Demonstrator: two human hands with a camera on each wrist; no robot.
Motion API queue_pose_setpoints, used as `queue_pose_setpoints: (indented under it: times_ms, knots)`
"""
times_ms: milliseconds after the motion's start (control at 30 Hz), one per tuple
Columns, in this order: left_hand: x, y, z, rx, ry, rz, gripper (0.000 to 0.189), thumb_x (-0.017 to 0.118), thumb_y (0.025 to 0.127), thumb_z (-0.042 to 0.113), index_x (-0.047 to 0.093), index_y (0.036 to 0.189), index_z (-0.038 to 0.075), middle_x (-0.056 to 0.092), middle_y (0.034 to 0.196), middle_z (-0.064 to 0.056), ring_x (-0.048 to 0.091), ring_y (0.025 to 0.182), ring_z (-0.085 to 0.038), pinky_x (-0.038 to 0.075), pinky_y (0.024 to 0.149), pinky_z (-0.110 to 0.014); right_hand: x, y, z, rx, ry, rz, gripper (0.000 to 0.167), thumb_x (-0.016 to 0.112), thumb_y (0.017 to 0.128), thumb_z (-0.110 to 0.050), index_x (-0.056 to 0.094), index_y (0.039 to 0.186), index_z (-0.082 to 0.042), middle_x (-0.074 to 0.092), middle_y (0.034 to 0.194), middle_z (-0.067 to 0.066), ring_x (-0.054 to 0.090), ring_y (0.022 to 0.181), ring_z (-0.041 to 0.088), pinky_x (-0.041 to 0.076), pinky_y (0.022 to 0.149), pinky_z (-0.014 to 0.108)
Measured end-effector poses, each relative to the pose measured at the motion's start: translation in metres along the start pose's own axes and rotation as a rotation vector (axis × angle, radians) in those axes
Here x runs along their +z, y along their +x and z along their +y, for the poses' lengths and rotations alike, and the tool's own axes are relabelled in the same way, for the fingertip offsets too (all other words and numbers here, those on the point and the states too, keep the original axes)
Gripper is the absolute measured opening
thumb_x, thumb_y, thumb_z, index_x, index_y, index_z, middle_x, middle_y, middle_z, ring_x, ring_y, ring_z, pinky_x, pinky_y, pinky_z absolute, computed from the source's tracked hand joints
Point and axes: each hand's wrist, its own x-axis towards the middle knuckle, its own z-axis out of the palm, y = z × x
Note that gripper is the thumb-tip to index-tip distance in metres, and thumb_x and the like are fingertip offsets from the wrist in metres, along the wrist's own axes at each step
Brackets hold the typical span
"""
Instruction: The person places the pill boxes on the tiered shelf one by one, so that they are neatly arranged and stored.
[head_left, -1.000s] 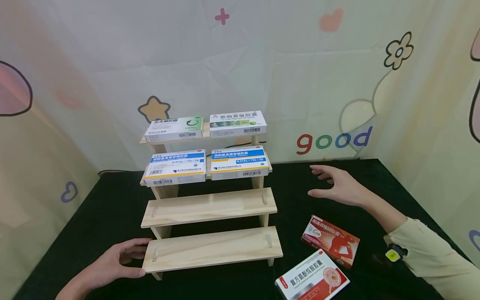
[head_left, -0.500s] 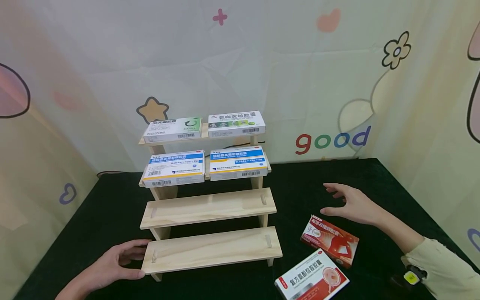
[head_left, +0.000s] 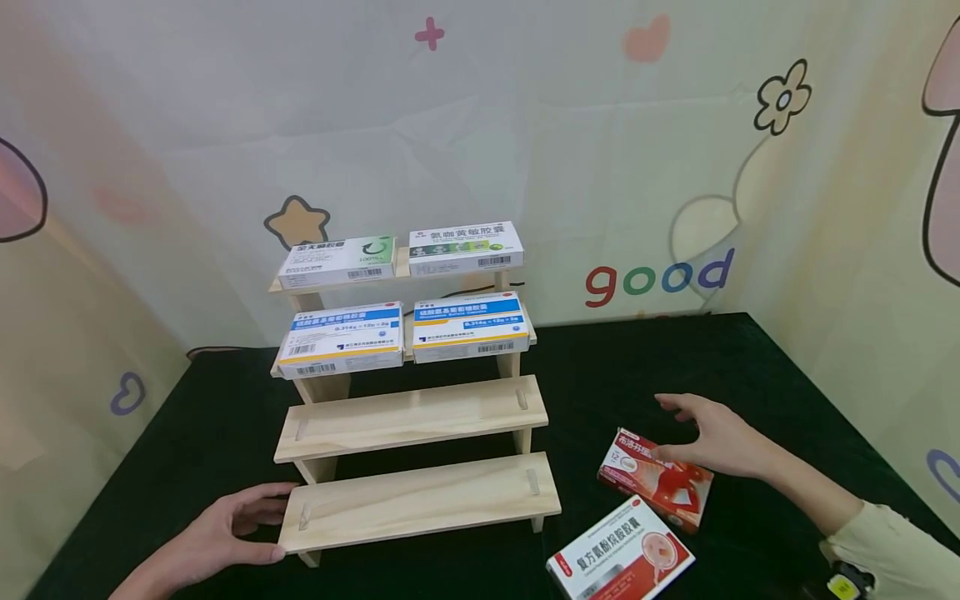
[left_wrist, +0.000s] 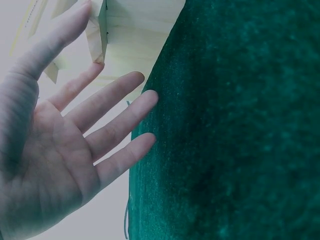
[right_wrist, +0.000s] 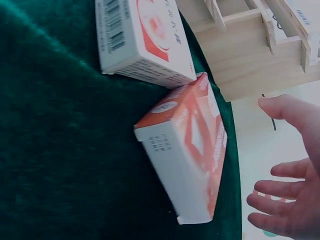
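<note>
A stepped wooden display stand (head_left: 420, 504) has four-tier form, its lowest board beside my left hand (head_left: 217, 533). In the left wrist view, thumb and index finger of my left hand (left_wrist: 65, 145) pinch the board's end, the other fingers spread. My right hand (head_left: 723, 437), fingers apart and holding nothing, hovers over a red medicine box (head_left: 660, 483); its thumb overlaps the box in the head view. Through the right wrist view, the red box (right_wrist: 175, 165) shows its white end and sits apart from my right hand (right_wrist: 290, 190). A white-and-red medicine box (head_left: 618, 550) lies in front.
Two blue-and-white medicine boxes, left (head_left: 341, 342) and right (head_left: 471, 329), lie on the second tier from the top. Above them sit a green-and-white box (head_left: 337, 262) and another white box (head_left: 465, 248). Dark green cloth (head_left: 600, 367) covers the table before a printed curtain (head_left: 480, 125).
My right hand has moved down and slightly right, from behind the red medicine box to over it. My left hand stays at the stand. The head view has shifted slightly.
</note>
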Motion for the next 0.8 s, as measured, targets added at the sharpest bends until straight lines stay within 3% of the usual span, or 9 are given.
queue_pose_setpoints:
  times_ms: [333,633,800]
  knots:
    - [0.0,-0.001,-0.001,0.006,-0.008,-0.007,0.062,0.063,0.084,0.01,0.03,0.133,-0.012,0.044,0.126,-0.033,0.053,0.106,-0.038,0.044,0.083,-0.054,0.012,-0.017,0.005,0.035,-0.023,-0.093,0.081,0.074,0.067,-0.045,0.046,0.126,0.004,0.052,0.118,0.022,0.053,0.098,0.032,0.047,0.074,0.04]
    - [0.0,-0.001,-0.001,0.006,-0.005,-0.006,0.062,0.062,0.084,0.01,0.03,0.133,-0.013,0.043,0.125,-0.034,0.053,0.106,-0.038,0.044,0.082,-0.053,0.019,-0.032,0.009,0.036,-0.075,-0.071,0.082,0.075,0.063,-0.05,0.049,0.122,0.002,0.054,0.114,0.018,0.054,0.096,0.028,0.048,0.075,0.043]
    - [0.0,-0.001,-0.001,0.013,-0.002,-0.007,0.061,0.062,0.085,0.009,0.03,0.132,-0.014,0.043,0.125,-0.034,0.053,0.105,-0.038,0.044,0.082,-0.054,0.022,-0.036,0.011,0.033,-0.087,-0.072,0.083,0.074,0.062,-0.053,0.051,0.12,0.001,0.054,0.109,0.012,0.052,0.089,0.019,0.046,0.073,0.037]
